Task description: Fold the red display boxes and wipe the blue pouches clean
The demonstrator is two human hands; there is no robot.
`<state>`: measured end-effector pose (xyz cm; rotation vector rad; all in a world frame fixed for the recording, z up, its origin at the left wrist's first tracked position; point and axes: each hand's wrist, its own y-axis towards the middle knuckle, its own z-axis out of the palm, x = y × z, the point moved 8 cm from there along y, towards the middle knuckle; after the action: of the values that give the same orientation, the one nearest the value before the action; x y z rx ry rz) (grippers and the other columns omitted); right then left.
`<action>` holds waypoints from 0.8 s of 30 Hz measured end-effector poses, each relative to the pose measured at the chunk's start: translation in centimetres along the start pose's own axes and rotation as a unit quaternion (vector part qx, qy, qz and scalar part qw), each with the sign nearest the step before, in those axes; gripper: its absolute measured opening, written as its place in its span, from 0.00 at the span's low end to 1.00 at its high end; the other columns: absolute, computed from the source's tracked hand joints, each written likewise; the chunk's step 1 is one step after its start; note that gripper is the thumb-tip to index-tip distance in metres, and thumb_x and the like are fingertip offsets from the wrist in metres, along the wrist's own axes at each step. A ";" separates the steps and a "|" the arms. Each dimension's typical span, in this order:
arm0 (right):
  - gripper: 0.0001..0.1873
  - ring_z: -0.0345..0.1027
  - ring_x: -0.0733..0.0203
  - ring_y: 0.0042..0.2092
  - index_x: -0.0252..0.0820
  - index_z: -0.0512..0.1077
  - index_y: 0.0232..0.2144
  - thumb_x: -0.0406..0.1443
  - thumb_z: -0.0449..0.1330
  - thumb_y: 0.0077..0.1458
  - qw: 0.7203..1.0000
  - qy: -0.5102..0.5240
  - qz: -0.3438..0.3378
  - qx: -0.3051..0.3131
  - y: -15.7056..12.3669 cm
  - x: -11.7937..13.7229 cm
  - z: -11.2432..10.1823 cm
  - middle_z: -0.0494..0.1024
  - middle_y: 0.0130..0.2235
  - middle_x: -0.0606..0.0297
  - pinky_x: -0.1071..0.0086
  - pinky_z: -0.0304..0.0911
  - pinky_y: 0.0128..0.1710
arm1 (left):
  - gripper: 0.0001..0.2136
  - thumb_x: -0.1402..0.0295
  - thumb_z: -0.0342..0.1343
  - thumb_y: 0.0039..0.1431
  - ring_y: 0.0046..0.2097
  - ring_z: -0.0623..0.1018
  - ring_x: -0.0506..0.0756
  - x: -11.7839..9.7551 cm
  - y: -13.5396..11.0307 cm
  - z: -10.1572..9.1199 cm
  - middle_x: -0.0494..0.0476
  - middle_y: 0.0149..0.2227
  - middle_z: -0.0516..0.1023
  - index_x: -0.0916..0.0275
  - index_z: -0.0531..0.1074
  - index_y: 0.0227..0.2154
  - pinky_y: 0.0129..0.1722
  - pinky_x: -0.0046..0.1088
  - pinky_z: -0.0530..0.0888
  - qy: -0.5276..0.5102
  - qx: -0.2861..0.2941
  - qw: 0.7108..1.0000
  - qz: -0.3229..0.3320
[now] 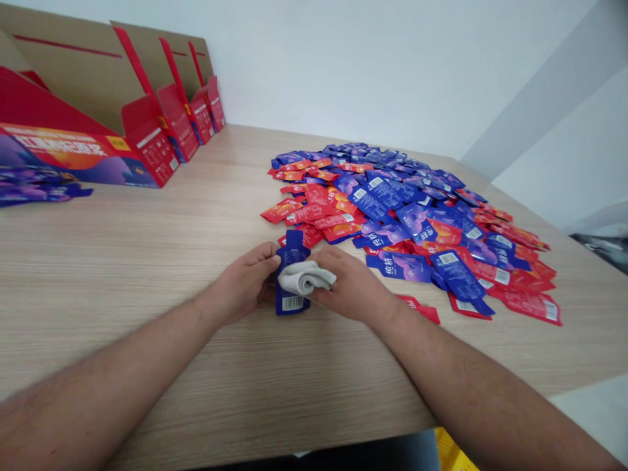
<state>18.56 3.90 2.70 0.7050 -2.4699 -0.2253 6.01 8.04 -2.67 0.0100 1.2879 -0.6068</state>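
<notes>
My left hand pinches the left edge of a dark blue sachet, whose narrow neck points away from me and whose barcode is at the near end. A rolled white cloth is gripped in my right hand and lies across the middle of the sachet's face, covering part of the print. Both hands are low over the near part of the table. Just beyond them and to the right spreads a heap of blue sachets and red sachets, jumbled together.
Open red and purple cartons stand in a row at the back left. A few blue sachets lie in front of the nearest one. A white wall rises behind the wooden table. Something yellow shows below its front edge.
</notes>
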 end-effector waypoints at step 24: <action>0.14 0.69 0.57 0.44 0.43 0.71 0.42 0.33 0.68 0.53 1.000 0.016 -0.005 0.008 0.1 -0.2 -0.1 0.75 0.41 0.62 0.65 0.64 0.42 | 0.04 0.71 0.55 0.56 0.22 0.67 0.49 -0.2 -0.2 0.3 0.49 0.22 0.67 0.61 0.64 0.29 0.20 0.21 0.66 0.011 0.023 1.000 0.001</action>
<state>18.70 4.11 2.70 0.7213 -2.4413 -0.1958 6.20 7.88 -2.37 0.0558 1.2949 -0.6367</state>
